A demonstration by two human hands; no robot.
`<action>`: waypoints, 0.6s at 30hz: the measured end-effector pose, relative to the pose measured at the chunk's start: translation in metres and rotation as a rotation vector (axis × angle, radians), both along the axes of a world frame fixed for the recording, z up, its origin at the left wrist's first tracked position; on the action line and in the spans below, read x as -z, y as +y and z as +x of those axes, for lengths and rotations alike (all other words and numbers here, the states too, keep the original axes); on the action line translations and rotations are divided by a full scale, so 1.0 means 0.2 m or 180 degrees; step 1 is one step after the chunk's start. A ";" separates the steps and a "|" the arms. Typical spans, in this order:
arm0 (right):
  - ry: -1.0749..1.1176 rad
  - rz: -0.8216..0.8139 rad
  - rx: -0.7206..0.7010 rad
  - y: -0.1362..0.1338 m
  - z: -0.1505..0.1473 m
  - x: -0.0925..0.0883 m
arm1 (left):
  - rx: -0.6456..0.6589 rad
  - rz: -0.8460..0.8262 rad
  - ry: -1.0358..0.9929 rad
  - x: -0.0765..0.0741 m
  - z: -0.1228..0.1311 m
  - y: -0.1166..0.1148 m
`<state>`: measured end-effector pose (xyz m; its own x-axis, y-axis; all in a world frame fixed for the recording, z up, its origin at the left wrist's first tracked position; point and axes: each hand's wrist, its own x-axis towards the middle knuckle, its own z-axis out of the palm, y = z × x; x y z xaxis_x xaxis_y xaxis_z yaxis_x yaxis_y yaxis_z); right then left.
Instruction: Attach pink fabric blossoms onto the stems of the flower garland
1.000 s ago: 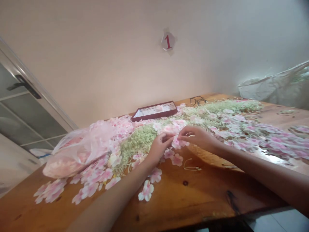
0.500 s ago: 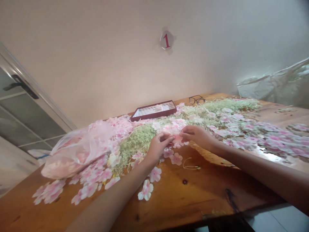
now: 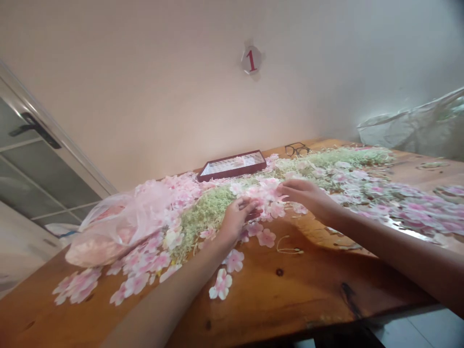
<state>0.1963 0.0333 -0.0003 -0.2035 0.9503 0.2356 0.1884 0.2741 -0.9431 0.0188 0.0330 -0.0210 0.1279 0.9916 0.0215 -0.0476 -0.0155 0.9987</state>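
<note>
Over the front of a pile of pink and white artificial flowers, both my hands are held a little apart. My left hand has its fingers loosely curled and apart, and no object shows clearly in it. My right hand is at the pile's right side, its fingertips together at a pale pink artificial flower; the exact grip is blurred. Just beside my left hand lies a mound of thin light-green stems. Loose pink flowers rest on the wood below the hands.
A dark red tray stands by the wall, with eyeglasses to its right. A plastic bag of pink pieces sits on the left of the wooden table. Flower sheets and more green stems spread rightward.
My hands have moved apart; the right one shifted right and slightly up. The pink flower that was between them no longer shows there, and more blossoms are visible.
</note>
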 end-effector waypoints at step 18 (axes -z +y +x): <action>-0.0048 0.0540 -0.0123 0.03 -0.05 0.10 | 0.0353 0.0196 0.0144 -0.02 0.04 -0.05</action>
